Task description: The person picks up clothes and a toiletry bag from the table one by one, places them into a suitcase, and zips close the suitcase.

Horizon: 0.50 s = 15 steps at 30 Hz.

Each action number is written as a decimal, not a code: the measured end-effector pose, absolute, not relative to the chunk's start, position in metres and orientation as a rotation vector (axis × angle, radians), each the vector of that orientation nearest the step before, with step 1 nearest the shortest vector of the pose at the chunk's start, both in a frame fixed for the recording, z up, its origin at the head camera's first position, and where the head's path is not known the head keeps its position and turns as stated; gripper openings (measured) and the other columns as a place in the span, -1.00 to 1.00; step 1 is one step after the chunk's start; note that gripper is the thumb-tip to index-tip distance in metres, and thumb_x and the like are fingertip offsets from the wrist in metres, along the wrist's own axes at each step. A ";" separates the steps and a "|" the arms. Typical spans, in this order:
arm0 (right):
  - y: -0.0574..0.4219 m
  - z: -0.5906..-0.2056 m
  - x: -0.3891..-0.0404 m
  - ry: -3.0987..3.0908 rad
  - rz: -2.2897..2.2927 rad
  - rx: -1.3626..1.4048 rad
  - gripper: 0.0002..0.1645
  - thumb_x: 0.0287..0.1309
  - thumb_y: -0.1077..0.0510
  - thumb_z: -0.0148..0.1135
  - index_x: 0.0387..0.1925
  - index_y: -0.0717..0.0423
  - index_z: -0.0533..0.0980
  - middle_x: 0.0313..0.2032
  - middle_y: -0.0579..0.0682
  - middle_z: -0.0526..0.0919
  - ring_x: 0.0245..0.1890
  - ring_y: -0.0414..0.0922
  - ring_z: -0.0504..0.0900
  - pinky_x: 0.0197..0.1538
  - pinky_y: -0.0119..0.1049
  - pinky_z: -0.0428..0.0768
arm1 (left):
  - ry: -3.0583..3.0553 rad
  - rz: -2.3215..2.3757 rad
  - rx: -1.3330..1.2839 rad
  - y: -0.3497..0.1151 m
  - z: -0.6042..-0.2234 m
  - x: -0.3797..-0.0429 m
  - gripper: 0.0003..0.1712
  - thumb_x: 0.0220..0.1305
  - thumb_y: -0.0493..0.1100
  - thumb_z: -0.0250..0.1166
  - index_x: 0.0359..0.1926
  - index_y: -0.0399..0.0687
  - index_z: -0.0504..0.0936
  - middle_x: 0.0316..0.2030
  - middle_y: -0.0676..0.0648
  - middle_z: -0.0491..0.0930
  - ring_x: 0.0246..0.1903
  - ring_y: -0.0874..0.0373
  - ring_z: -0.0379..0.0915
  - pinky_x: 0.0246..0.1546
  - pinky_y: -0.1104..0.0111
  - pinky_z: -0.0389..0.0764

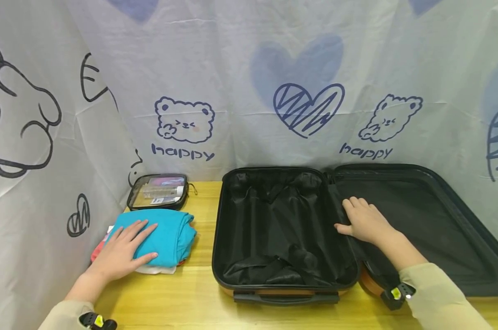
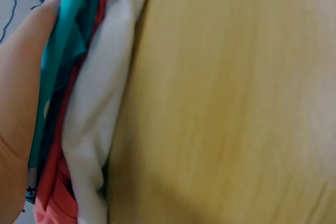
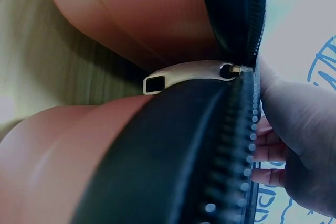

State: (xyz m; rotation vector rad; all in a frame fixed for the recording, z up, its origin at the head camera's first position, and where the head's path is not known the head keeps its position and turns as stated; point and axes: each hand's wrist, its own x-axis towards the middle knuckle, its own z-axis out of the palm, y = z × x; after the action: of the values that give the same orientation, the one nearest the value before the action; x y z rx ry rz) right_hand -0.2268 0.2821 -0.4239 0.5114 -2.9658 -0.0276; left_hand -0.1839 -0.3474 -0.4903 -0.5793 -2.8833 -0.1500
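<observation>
On the left, my left hand rests with fingers spread on top of a folded blue garment. Beneath that garment, the left wrist view shows a red garment and a white garment in the same stack. An open suitcase with a black lining lies in the middle, its other half folded out to the right. My right hand rests on the edge between the two halves, fingers extended and thumb toward the deep half. A metal zipper pull shows in the right wrist view.
Behind the clothes lies a see-through pouch with bottles inside. The suitcase's black carry handle faces me at the front. A printed white cloth hangs along the back and left of the wooden table.
</observation>
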 end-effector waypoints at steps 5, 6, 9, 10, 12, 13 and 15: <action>0.283 -0.425 -0.227 -2.961 -0.032 0.518 -0.27 0.06 -0.20 0.34 -0.03 0.33 0.41 -0.11 0.27 0.51 -0.13 0.20 0.48 -0.15 0.15 0.48 | -2.855 -0.118 -0.633 -0.349 -0.493 -0.182 -0.01 0.14 0.40 0.24 0.51 0.23 0.11 0.45 -0.19 0.18 0.41 -0.24 0.09 0.31 -0.31 0.08; 0.283 -0.425 -0.226 -2.960 -0.034 0.519 -0.27 0.06 -0.20 0.34 -0.03 0.33 0.41 -0.11 0.27 0.51 -0.13 0.20 0.48 -0.15 0.14 0.48 | -2.849 -0.114 -0.643 -0.349 -0.494 -0.181 0.01 0.13 0.40 0.25 0.51 0.24 0.10 0.46 -0.18 0.17 0.42 -0.23 0.09 0.32 -0.30 0.06; 0.283 -0.425 -0.227 -2.960 -0.037 0.526 -0.29 0.06 -0.20 0.35 -0.06 0.32 0.40 -0.15 0.25 0.51 -0.16 0.18 0.47 -0.17 0.13 0.48 | -2.836 -0.109 -0.671 -0.349 -0.495 -0.180 0.06 0.08 0.44 0.27 0.51 0.26 0.08 0.47 -0.15 0.15 0.42 -0.21 0.09 0.39 -0.25 -0.02; 0.282 -0.424 -0.227 -2.963 -0.038 0.525 -0.29 0.06 -0.20 0.35 -0.06 0.32 0.40 -0.15 0.24 0.51 -0.17 0.18 0.47 -0.18 0.12 0.47 | -2.833 -0.103 -0.680 -0.349 -0.495 -0.179 0.08 0.05 0.46 0.27 0.52 0.26 0.07 0.48 -0.15 0.14 0.42 -0.20 0.09 0.41 -0.24 -0.04; 0.282 -0.424 -0.227 -2.968 -0.040 0.523 -0.29 0.06 -0.20 0.35 -0.07 0.32 0.40 -0.16 0.24 0.51 -0.18 0.17 0.47 -0.18 0.12 0.47 | -2.830 -0.087 -0.698 -0.349 -0.495 -0.179 0.13 0.02 0.49 0.27 0.52 0.26 0.05 0.48 -0.14 0.13 0.42 -0.19 0.09 0.43 -0.21 -0.05; 0.281 -0.423 -0.227 -2.971 -0.039 0.521 -0.29 0.06 -0.20 0.35 -0.07 0.32 0.40 -0.16 0.24 0.51 -0.17 0.17 0.47 -0.18 0.12 0.47 | -2.828 -0.080 -0.706 -0.349 -0.495 -0.178 0.14 0.00 0.49 0.28 0.52 0.25 0.05 0.48 -0.15 0.14 0.41 -0.20 0.10 0.42 -0.21 -0.04; 0.281 -0.423 -0.227 -2.975 -0.039 0.516 -0.28 0.06 -0.20 0.35 -0.05 0.32 0.40 -0.15 0.25 0.51 -0.16 0.18 0.47 -0.16 0.13 0.47 | -2.826 -0.065 -0.717 -0.350 -0.494 -0.178 0.14 0.00 0.46 0.31 0.52 0.24 0.06 0.47 -0.15 0.16 0.40 -0.21 0.12 0.39 -0.22 0.03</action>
State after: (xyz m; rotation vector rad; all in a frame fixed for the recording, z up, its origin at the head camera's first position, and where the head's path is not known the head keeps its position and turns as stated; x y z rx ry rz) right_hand -0.2272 0.2808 -0.4232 0.5162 -2.9749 -0.0390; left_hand -0.1781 -0.3496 -0.4945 -0.7174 -2.8259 -0.0649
